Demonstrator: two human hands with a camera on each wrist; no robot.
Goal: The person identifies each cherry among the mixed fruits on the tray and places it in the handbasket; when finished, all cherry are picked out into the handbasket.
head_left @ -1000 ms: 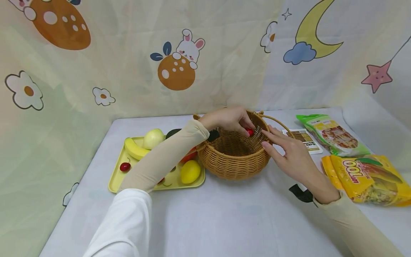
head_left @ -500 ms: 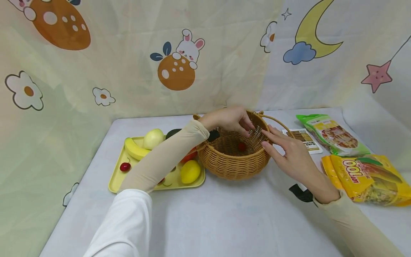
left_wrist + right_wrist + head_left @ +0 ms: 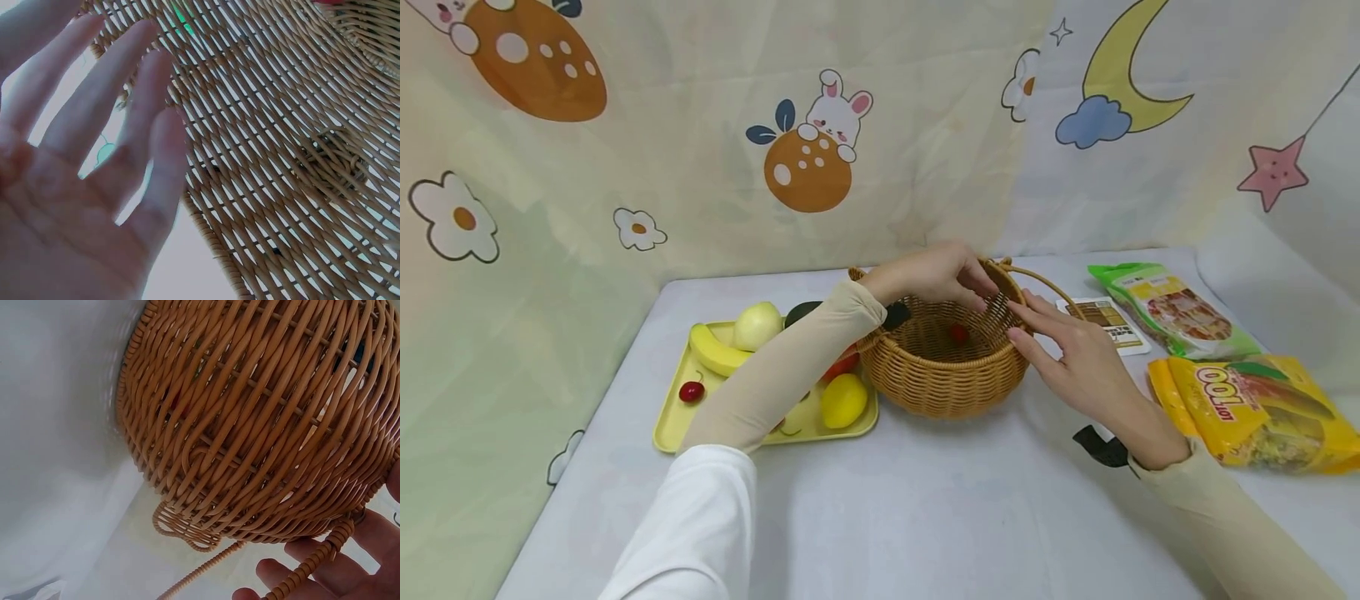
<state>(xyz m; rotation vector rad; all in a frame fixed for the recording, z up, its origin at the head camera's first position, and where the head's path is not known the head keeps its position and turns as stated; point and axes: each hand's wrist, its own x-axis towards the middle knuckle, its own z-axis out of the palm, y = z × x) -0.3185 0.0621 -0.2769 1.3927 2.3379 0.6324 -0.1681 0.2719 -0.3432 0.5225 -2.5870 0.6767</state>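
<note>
A brown wicker basket (image 3: 943,387) stands in the middle of the table, with a small red round fruit (image 3: 958,334) lying inside on its bottom. Over the basket's mouth hangs my left hand (image 3: 928,273), its fingers loose and bent down, holding nothing. In the left wrist view the fingers (image 3: 100,106) are spread beside the woven wall. My right hand (image 3: 1078,358) touches the basket's right rim with extended fingers and thumb. The right wrist view shows its fingers (image 3: 334,569) behind the wrapped handle (image 3: 303,569), which is folded down outside the basket.
Left of the basket, a yellow tray (image 3: 660,429) bears a banana (image 3: 718,357), a pale green fruit (image 3: 757,325), a lemon (image 3: 844,402) and a cherry (image 3: 691,392); my left sleeve crosses it. At right lie a green food bag (image 3: 1180,308), a yellow bag (image 3: 1262,412) and a white-edged packet (image 3: 1123,333).
The red fruit has left my left fingers and dropped to the basket's bottom. Both hands keep nearly the same places; the head view has shifted slightly.
</note>
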